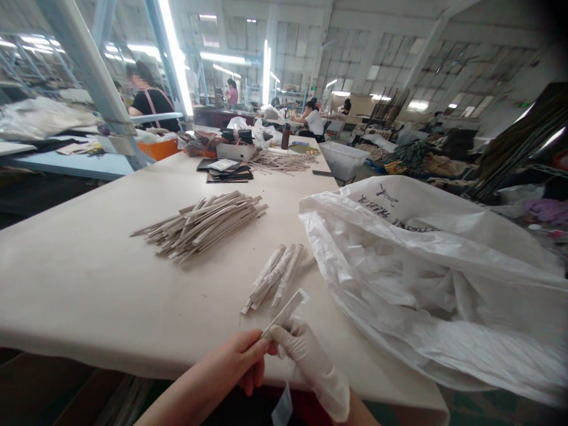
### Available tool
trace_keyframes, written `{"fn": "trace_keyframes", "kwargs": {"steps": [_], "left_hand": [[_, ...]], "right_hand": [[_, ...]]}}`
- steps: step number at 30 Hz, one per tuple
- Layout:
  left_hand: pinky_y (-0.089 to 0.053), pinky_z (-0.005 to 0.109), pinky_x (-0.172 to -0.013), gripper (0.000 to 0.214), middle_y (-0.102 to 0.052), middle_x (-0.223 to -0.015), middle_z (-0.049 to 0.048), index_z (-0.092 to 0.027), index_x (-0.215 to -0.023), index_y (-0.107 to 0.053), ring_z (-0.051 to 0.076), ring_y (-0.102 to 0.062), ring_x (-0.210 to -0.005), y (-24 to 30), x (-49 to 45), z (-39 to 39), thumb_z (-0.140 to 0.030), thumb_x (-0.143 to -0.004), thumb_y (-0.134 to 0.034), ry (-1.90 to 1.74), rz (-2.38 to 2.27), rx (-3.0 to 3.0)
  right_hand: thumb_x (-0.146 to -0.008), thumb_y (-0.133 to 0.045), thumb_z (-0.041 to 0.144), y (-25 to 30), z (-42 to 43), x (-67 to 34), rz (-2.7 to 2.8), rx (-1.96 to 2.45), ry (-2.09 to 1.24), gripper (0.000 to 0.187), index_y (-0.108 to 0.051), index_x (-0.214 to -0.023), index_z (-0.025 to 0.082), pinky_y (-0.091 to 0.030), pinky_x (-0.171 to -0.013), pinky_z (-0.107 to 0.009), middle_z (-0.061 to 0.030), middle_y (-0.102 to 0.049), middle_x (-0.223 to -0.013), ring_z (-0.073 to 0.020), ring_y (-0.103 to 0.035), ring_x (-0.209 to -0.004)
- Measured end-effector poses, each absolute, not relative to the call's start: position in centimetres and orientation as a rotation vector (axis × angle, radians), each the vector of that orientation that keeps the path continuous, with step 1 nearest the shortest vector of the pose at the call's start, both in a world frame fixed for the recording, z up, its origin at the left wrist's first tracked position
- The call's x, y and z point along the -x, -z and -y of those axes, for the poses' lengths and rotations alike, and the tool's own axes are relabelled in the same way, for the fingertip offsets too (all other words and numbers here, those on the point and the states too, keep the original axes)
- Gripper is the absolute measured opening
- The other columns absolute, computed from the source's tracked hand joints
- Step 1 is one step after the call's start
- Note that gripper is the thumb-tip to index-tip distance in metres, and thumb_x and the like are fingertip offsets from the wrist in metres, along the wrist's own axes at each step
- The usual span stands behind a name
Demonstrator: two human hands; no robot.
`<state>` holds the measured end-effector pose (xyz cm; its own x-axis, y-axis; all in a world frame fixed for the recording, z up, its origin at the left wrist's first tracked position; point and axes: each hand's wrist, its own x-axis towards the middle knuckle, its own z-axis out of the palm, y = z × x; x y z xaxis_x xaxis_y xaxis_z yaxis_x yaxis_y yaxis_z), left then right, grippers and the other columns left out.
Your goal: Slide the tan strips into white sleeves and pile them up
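Note:
My bare left hand [242, 358] and my white-gloved right hand [306, 355] meet at the table's near edge. Both pinch the lower end of one thin pale strip in a clear wrapper [286, 310], which points up and to the right. Just beyond it lies a small bunch of wrapped strips [275, 275] on the beige table [89, 278]. Farther back sits a large heap of unwrapped tan strips [202, 225]. A scrap of clear film [283, 408] hangs below my hands.
A big white plastic sack [435, 284] of clear wrappers fills the right side. At the table's far end are dark folders [228, 171], more strips [284, 161], a bottle [285, 136] and a white bin [344, 160]. Several people work at benches behind.

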<state>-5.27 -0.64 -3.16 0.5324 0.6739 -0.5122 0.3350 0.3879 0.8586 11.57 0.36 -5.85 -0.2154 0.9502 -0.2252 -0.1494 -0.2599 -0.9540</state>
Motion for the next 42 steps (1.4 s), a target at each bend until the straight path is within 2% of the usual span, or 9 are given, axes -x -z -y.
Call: {"fn": "trace_keyframes", "kwargs": {"steps": [5, 10, 18, 22, 26, 29, 34, 39, 42], "left_hand": [[-0.028, 0.017, -0.040, 0.044, -0.044, -0.049, -0.0089, -0.016, -0.095, -0.048, 0.005, -0.035, -0.038, 4.4, 5.8, 0.4, -0.056, -0.079, -0.039, -0.460, -1.143, -1.291], [-0.018, 0.017, -0.038, 0.047, -0.026, -0.042, -0.0132, -0.016, -0.096, -0.044, 0.006, -0.024, -0.037, 5.3, 5.9, 0.3, -0.059, -0.080, -0.032, -0.698, -1.231, -1.315], [-0.028, 0.020, -0.045, 0.036, -0.033, -0.050, -0.0099, -0.018, -0.102, -0.046, 0.009, -0.033, -0.045, 4.8, 5.4, 0.8, -0.047, -0.082, -0.037, -0.719, -1.340, -1.536], [-0.028, 0.020, -0.044, 0.043, -0.041, -0.048, -0.0092, -0.017, -0.110, -0.042, 0.009, -0.035, -0.042, 5.1, 5.0, 0.9, -0.049, -0.082, -0.038, -0.638, -1.264, -1.494], [-0.024, 0.019, -0.042, 0.053, -0.034, -0.047, -0.0107, -0.013, -0.118, -0.037, 0.008, -0.030, -0.042, 5.3, 5.1, 0.7, -0.053, -0.083, -0.033, -0.797, -1.270, -1.392], [-0.025, 0.020, -0.042, 0.049, -0.032, -0.049, -0.0101, -0.014, -0.110, -0.043, 0.008, -0.031, -0.042, 5.0, 5.5, 0.4, -0.052, -0.081, -0.036, -0.792, -1.316, -1.428], [-0.033, 0.021, -0.047, 0.029, -0.042, -0.054, -0.0057, -0.019, -0.079, -0.055, 0.010, -0.040, -0.048, 4.3, 5.5, 0.5, -0.045, -0.080, -0.041, -0.630, -1.444, -1.632], [-0.038, 0.024, -0.051, 0.029, -0.052, -0.055, -0.0037, -0.019, -0.079, -0.053, 0.013, -0.050, -0.051, 4.6, 2.8, -1.3, -0.043, -0.082, -0.038, -0.750, -1.531, -1.721], [-0.039, 0.025, -0.051, 0.032, -0.053, -0.052, -0.0026, -0.017, -0.079, -0.054, 0.015, -0.053, -0.050, 4.2, 1.8, -4.0, -0.040, -0.085, -0.031, -0.689, -1.583, -1.812]], "right_hand": [[-0.065, -0.063, 0.052, 6.0, -0.5, -11.7, 0.861, 1.420, -1.383, 0.041, -0.047, -0.049, 0.018, -0.019, -0.040, -0.023, 0.0078, -0.032, -0.041, -0.0059, -0.025, -0.040], [-0.057, -0.067, 0.055, 5.4, 0.0, -10.1, 1.113, 1.469, -1.509, 0.045, -0.049, -0.044, 0.016, -0.021, -0.039, -0.023, 0.0056, -0.036, -0.039, -0.0063, -0.030, -0.039], [-0.060, -0.064, 0.057, 6.2, -0.6, -10.6, 0.728, 1.318, -1.478, 0.043, -0.049, -0.057, 0.017, -0.018, -0.036, -0.020, 0.0089, -0.030, -0.041, -0.0053, -0.024, -0.038], [-0.063, -0.063, 0.055, 5.7, -0.6, -10.3, 0.769, 1.308, -1.450, 0.041, -0.048, -0.059, 0.017, -0.015, -0.038, -0.021, 0.0097, -0.028, -0.043, -0.0050, -0.021, -0.040], [-0.061, -0.059, 0.063, 5.5, -0.3, -9.2, 0.804, 1.319, -1.480, 0.047, -0.048, -0.056, 0.017, -0.014, -0.039, -0.023, 0.0090, -0.027, -0.042, -0.0055, -0.021, -0.041], [-0.054, -0.061, 0.067, 5.9, -0.1, -9.0, 0.836, 1.348, -1.583, 0.052, -0.043, -0.045, 0.018, -0.013, -0.039, -0.024, 0.0080, -0.028, -0.037, -0.0050, -0.021, -0.038], [-0.061, -0.060, 0.061, 5.6, -0.6, -10.4, 0.544, 1.170, -1.573, 0.043, -0.058, -0.066, 0.019, -0.024, -0.038, -0.022, 0.0055, -0.043, -0.044, -0.0082, -0.035, -0.038], [-0.060, -0.069, 0.048, 5.6, -1.2, -9.6, 0.502, 1.139, -1.581, 0.033, -0.060, -0.069, 0.018, -0.030, -0.040, -0.019, 0.0055, -0.046, -0.050, -0.0070, -0.039, -0.043], [-0.066, -0.065, 0.045, 5.2, -2.0, -11.1, 0.351, 1.095, -1.564, 0.031, -0.064, -0.080, 0.018, -0.026, -0.038, -0.017, 0.0067, -0.043, -0.052, -0.0038, -0.031, -0.039]]}}
